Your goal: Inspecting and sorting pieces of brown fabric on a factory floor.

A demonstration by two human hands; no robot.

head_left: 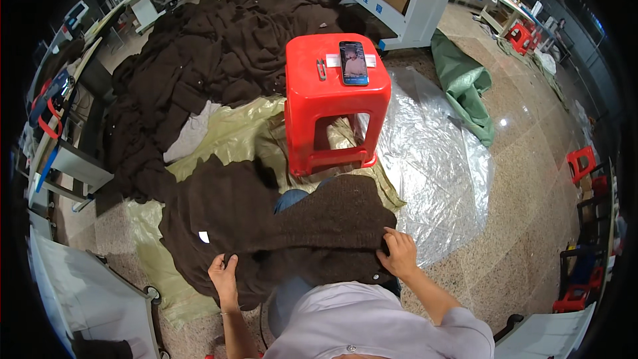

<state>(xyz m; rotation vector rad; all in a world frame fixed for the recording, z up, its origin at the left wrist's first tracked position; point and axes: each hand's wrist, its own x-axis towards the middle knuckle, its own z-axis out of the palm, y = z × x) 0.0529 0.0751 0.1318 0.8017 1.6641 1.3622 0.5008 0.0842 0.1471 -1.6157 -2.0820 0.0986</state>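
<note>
A dark brown knitted garment point(219, 199) lies spread across my lap, with a small white tag point(204, 237) on its left part and a pale button point(375, 277) near its lower right edge. My right hand point(399, 252) grips the right end of a straight, ribbed-looking band of the knit, fingers closed on the edge. At the lower left, my left hand point(224, 278) pinches the near part of the cloth between thumb and fingers. Some of its fingertips are hidden against the dark fabric.
Ahead stands a red plastic stool point(302, 86) bearing a phone point(353, 63) and small thread snips point(321, 69). A big heap of brown garments point(219, 40) lies beyond, at left. Clear plastic sheeting point(432, 179) covers floor at right, beside a green sheet point(462, 83). A white wheeled table point(100, 286) stands left.
</note>
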